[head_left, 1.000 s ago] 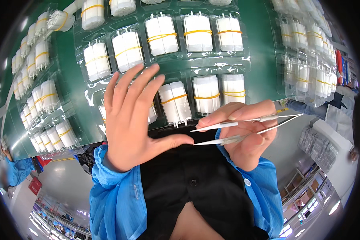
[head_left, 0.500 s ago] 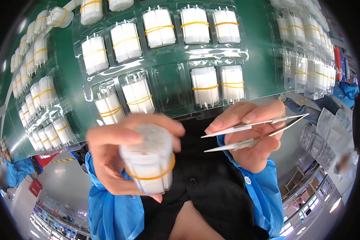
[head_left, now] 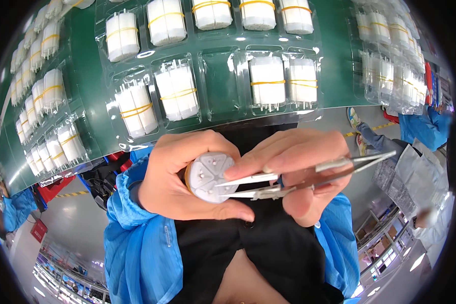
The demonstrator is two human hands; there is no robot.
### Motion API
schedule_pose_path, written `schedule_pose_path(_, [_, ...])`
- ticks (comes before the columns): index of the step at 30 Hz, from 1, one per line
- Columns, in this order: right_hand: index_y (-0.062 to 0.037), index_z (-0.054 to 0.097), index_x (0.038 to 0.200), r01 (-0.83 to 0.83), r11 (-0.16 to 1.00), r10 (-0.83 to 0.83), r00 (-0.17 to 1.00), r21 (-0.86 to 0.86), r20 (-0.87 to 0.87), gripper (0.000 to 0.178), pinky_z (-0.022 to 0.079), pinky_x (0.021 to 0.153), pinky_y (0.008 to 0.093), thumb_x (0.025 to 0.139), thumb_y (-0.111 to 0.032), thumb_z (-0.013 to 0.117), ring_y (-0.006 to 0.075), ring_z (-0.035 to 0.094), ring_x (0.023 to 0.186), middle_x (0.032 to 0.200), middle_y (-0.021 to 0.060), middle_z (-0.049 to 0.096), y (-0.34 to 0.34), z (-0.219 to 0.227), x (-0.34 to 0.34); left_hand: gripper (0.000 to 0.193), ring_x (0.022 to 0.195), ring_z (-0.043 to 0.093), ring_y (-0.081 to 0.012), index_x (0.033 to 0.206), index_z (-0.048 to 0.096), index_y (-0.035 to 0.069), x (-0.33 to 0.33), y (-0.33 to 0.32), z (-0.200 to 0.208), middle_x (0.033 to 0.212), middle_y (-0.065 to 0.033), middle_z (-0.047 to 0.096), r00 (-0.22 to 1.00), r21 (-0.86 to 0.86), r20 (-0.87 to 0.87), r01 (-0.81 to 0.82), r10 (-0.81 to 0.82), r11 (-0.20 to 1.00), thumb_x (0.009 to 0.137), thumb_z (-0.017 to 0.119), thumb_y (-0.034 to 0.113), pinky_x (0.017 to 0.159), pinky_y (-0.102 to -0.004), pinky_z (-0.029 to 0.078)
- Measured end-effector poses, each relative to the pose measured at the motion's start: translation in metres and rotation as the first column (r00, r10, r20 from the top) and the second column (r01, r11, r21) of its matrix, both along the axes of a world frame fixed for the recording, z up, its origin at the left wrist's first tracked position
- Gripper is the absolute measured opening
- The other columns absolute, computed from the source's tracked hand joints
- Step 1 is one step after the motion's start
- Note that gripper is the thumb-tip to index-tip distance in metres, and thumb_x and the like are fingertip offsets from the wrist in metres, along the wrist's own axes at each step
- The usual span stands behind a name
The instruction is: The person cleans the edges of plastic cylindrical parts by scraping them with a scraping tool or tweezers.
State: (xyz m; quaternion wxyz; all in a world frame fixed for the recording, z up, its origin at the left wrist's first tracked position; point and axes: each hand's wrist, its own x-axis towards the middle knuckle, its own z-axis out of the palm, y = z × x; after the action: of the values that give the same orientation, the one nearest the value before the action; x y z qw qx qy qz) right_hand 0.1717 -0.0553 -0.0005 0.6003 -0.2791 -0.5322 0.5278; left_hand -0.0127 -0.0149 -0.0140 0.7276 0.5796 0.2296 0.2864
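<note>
My left hand (head_left: 169, 172) is wrapped round a white cylindrical bundle (head_left: 206, 172) made of wedge-shaped segments. Its round end face, with small pins standing out, is turned up toward me, and a bit of yellow rubber band shows at its left side. In my right hand (head_left: 309, 152) is a pair of metal tweezers (head_left: 276, 192), pinched between thumb and fingers. The tweezer tips are slightly apart and lie over the end face, close to the pins; whether they grip a pin I cannot tell. My right fingertips are beside the bundle's rim.
On the green table (head_left: 334, 76) ahead is a transparent plastic tray (head_left: 220, 81) holding several banded white bundles (head_left: 176, 91). More trays of bundles (head_left: 68, 139) stand at the left, and stacked ones (head_left: 385, 76) at the right. People in blue sleeves (head_left: 423, 124) are beyond.
The bundle in my left hand has turned from side-on to end face up. My right hand has brought the tweezers left onto that face. The tray now appears higher in view.
</note>
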Motion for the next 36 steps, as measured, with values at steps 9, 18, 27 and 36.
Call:
schedule_pose_path(9, [0.0048, 0.05, 0.104, -0.12, 0.986, 0.103, 0.983, 0.111, 0.149, 0.043, 0.056, 0.064, 0.04, 0.084, -0.03, 0.066, 0.0333, 0.067, 0.076, 0.088, 0.0281, 0.063, -0.002, -0.002, 0.003, 0.034, 0.051, 0.058, -0.0236, 0.078, 0.057, 0.003, 0.0, -0.002, 0.006, 0.063, -0.0081, 0.058, 0.985, 0.252, -0.139, -0.065, 0.103, 0.965, 0.055, 0.08, 0.012, 0.046, -0.0273, 0.042])
schedule_pose_path(18, [0.0041, 0.049, 0.1, -0.013, 1.0, 0.012, 1.0, -0.007, -0.016, 0.039, 0.056, 0.056, 0.0344, 0.085, -0.03, 0.063, 0.0283, 0.066, 0.065, 0.08, 0.0246, 0.065, -0.009, -0.006, -0.005, 0.03, 0.049, 0.056, -0.0265, 0.075, 0.056, 0.003, 0.001, 0.001, 0.009, 0.06, -0.0084, 0.055, 0.978, 0.346, -0.175, -0.042, 0.109, 0.937, 0.055, 0.077, 0.011, 0.044, -0.0285, 0.041])
schedule_pose_path(27, [0.0032, 0.053, 0.101, -0.251, 0.967, 0.255, 0.942, -0.046, 0.22, 0.044, 0.055, 0.065, 0.0369, 0.078, -0.03, 0.071, 0.0324, 0.066, 0.078, 0.09, 0.0253, 0.065, -0.002, 0.006, 0.018, 0.027, 0.05, 0.056, -0.0279, 0.076, 0.057, 0.004, 0.003, 0.002, 0.006, 0.058, -0.0088, 0.054, 0.99, 0.202, -0.136, 0.068, -0.041, 0.977, 0.056, 0.075, 0.011, 0.045, -0.0293, 0.042])
schedule_pose_path(36, [0.0058, 0.048, 0.103, -0.176, 0.98, 0.174, 0.984, 0.093, 0.027, 0.043, 0.056, 0.062, 0.0363, 0.084, -0.029, 0.065, 0.0329, 0.066, 0.076, 0.086, 0.0295, 0.063, 0.001, -0.007, 0.008, 0.025, 0.047, 0.052, -0.0257, 0.08, 0.058, 0.002, 0.006, -0.006, -0.004, 0.058, -0.0078, 0.053, 0.973, -0.01, 0.126, 0.194, -0.191, 0.981, 0.06, 0.072, 0.01, 0.044, -0.0276, 0.039])
